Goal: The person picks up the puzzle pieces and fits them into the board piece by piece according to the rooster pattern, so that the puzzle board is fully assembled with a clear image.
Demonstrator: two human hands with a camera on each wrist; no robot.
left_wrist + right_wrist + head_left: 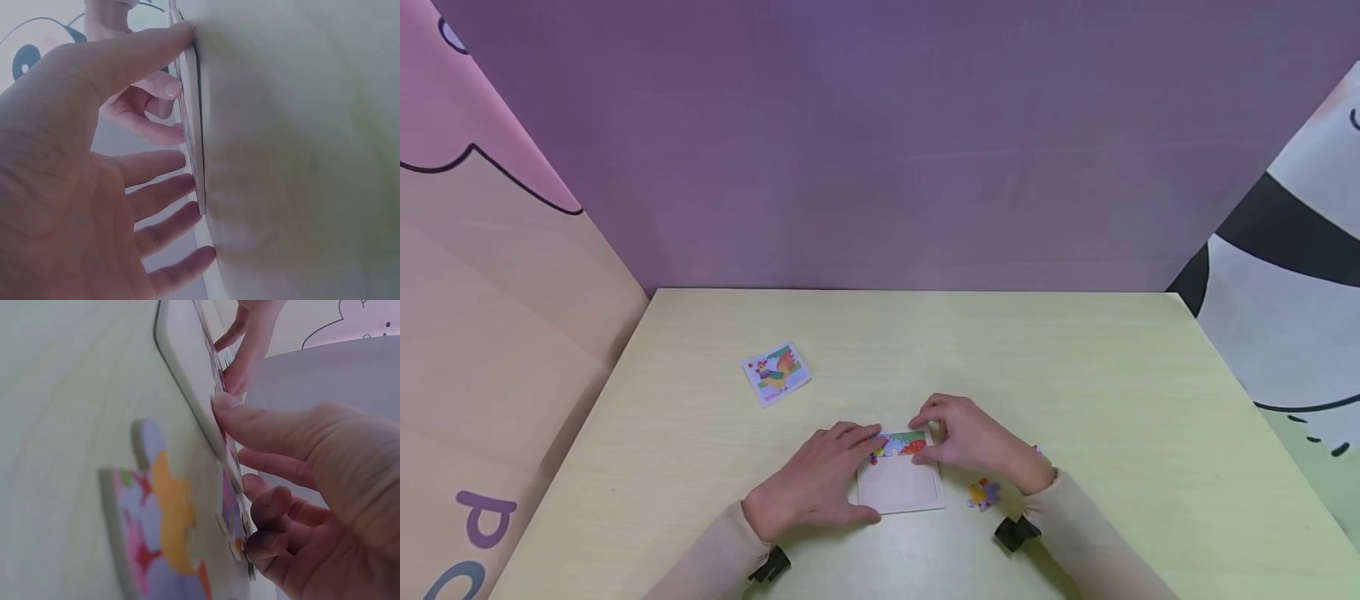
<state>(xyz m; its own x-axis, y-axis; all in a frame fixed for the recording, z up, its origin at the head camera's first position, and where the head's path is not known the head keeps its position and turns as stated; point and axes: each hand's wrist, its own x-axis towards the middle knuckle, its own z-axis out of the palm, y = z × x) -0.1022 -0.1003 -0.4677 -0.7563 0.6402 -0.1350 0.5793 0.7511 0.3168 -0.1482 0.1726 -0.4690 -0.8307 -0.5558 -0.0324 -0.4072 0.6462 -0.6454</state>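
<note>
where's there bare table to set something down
Bare table lies well right of the right hand, and left of the left hand and picture card. It's crowded at the puzzle tray, between both hands, and around the loose piece.

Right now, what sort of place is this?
Probably a staged tabletop booth: a pale table backed by a plain purple panel and flanked by cartoon-printed side panels.

Wide passage crosses the pale wooden tabletop rightward. The left hand blocks the left of the white rectangular puzzle board, the right hand its far right corner; a multicoloured jigsaw piece obstructs its right side.
</note>
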